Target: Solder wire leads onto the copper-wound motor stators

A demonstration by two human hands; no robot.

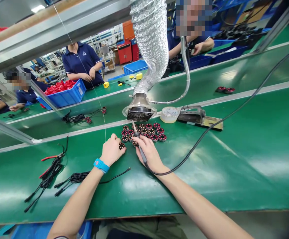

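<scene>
My left hand (111, 150), with a blue wrist strap (101, 165), is closed on a small round black part (122, 145) with copper-coloured dots. A thin wire (102, 109) hangs from above and ends at this hand; whether the fingers hold it is hidden. My right hand (149, 152) grips a soldering iron (141, 153), its tip pointing away from me. Another round part (135, 143) is at the right fingertips; I cannot tell if they hold it. Just beyond both hands, several round red-and-black parts (154, 137) sit close together in rows on the green bench.
A fume extraction duct (150, 49) hangs behind the parts. To its right are a tape roll (170, 114) and a metal stand (201, 119). The iron's cable (199, 141) crosses the right side. Bundled black cables (51, 172) and red-handled pliers (48, 158) lie left. Co-workers sit opposite.
</scene>
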